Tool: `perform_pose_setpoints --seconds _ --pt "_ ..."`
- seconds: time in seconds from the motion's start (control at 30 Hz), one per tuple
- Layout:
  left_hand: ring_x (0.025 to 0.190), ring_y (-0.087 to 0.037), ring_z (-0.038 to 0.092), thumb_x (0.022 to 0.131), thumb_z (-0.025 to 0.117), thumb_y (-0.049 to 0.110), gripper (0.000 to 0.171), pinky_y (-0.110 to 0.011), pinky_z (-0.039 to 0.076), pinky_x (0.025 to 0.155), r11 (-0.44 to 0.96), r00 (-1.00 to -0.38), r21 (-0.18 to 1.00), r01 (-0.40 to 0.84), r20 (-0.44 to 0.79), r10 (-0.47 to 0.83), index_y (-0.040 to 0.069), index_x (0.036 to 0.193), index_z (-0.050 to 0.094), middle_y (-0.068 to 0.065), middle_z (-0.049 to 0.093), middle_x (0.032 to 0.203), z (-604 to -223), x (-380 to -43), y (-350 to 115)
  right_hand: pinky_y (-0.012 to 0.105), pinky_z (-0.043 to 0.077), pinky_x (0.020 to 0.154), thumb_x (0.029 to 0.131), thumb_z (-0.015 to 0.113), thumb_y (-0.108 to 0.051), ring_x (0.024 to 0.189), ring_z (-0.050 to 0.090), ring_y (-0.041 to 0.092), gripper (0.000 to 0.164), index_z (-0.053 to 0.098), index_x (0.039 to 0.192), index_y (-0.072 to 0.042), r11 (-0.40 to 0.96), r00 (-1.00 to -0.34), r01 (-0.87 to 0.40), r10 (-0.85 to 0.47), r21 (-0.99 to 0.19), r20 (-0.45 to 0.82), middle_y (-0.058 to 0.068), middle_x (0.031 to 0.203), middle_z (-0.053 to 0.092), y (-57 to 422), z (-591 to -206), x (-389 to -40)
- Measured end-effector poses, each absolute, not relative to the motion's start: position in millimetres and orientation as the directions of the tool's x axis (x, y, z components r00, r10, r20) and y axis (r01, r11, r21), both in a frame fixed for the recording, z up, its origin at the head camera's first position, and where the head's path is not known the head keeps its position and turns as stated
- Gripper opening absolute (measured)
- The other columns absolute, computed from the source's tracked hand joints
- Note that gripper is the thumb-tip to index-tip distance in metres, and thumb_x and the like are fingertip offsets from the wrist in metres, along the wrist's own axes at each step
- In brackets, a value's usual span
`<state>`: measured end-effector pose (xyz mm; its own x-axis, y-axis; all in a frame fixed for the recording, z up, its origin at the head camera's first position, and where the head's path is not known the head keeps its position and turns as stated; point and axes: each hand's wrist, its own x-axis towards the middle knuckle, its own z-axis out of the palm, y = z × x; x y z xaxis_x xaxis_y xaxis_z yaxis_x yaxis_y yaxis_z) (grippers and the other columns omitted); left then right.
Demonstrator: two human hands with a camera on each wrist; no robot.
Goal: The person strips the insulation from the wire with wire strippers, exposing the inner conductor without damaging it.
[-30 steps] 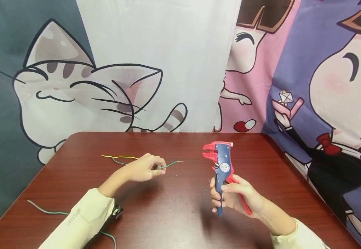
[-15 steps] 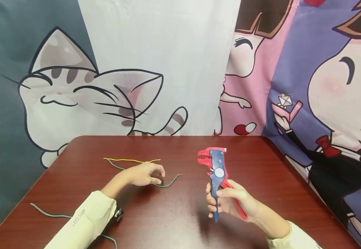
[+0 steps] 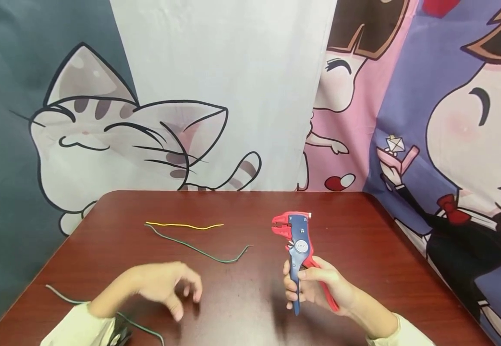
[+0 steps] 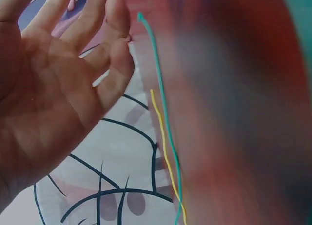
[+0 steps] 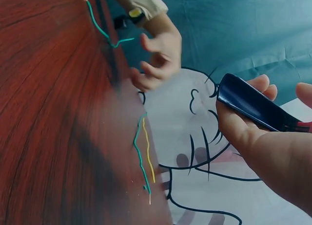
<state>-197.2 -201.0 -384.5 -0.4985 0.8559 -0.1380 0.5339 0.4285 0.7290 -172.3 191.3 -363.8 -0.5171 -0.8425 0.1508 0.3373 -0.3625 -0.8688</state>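
My right hand (image 3: 319,286) grips a wire stripper (image 3: 299,245) with blue and red handles, held above the table with its red head upward. In the right wrist view its dark blue handle (image 5: 253,103) lies across the palm. My left hand (image 3: 164,286) holds nothing, its fingers loosely bent over the table. Beyond that hand a green wire (image 3: 194,248), bent up at its right end, lies on the table beside a shorter yellow wire (image 3: 185,226). Another green wire (image 3: 142,327) runs under the left forearm, which hides its middle.
The brown table (image 3: 362,250) has rounded far corners. Behind it hangs a cartoon backdrop (image 3: 241,96) with a cat and two figures. A dark device is strapped at the left wrist (image 3: 119,331).
My left hand has let go of the green wire, which now lies on the table, and has drawn back toward the near left. The right hand still holds the wire stripper, slightly lower in view.
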Motion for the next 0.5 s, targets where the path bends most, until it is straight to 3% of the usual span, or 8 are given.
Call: perform_pose_setpoints --seconds 0.1,0.2,0.3,0.37,0.5 --pt "0.087 0.001 0.054 0.065 0.089 0.022 0.04 -0.022 0.049 0.073 0.445 -0.482 0.686 0.575 -0.155 0.862 0.027 0.1 0.069 0.02 0.064 0.097 -391.8 -181.1 -209.4 0.043 0.051 0.089 0.098 0.031 -0.006 0.087 0.058 0.019 0.029 0.05 0.119 -0.005 -0.368 -0.522 0.339 -0.839 -0.866 0.152 0.005 0.094 0.058 190.8 -362.6 -173.4" --pt "0.081 0.007 0.049 0.065 0.089 0.008 0.039 -0.016 0.044 0.068 0.47 -0.502 0.596 0.651 -0.127 0.856 0.03 0.092 0.072 0.025 0.06 0.089 -402.9 -167.6 -209.3 0.043 0.051 0.09 0.098 0.03 -0.006 0.088 0.057 0.019 0.03 0.049 0.12 -0.005 -0.384 -0.525 0.332 -0.834 -0.861 0.17 0.005 0.094 0.057 190.9 -359.9 -174.6" --pt "0.072 0.01 0.043 0.062 0.08 -0.001 0.036 -0.013 0.039 0.062 0.493 -0.538 0.501 0.712 -0.062 0.841 0.031 0.075 0.07 0.027 0.055 0.076 -411.9 -158.0 -205.5 0.043 0.05 0.091 0.098 0.028 -0.005 0.09 0.056 0.02 0.032 0.049 0.122 -0.005 -0.413 -0.528 0.326 -0.825 -0.85 0.199 0.006 0.095 0.056 189.2 -353.2 -177.2" --pt "0.068 0.01 0.041 0.064 0.073 -0.003 0.032 -0.013 0.039 0.057 0.501 -0.563 0.502 0.705 -0.033 0.826 0.028 0.064 0.065 0.027 0.052 0.07 -413.5 -154.9 -203.1 0.043 0.049 0.092 0.098 0.026 -0.004 0.091 0.056 0.021 0.034 0.049 0.123 -0.005 -0.439 -0.527 0.318 -0.818 -0.84 0.228 0.006 0.096 0.055 185.9 -347.0 -179.9" --pt "0.066 0.011 0.04 0.062 0.068 0.0 0.028 -0.011 0.036 0.054 0.5 -0.575 0.482 0.72 0.01 0.818 0.027 0.058 0.06 0.028 0.047 0.067 -415.2 -157.0 -204.1 0.043 0.049 0.091 0.098 0.025 -0.002 0.089 0.055 0.022 0.035 0.049 0.123 -0.004 -0.473 -0.546 0.288 -0.796 -0.833 0.263 0.007 0.094 0.053 179.8 -335.2 -182.5"
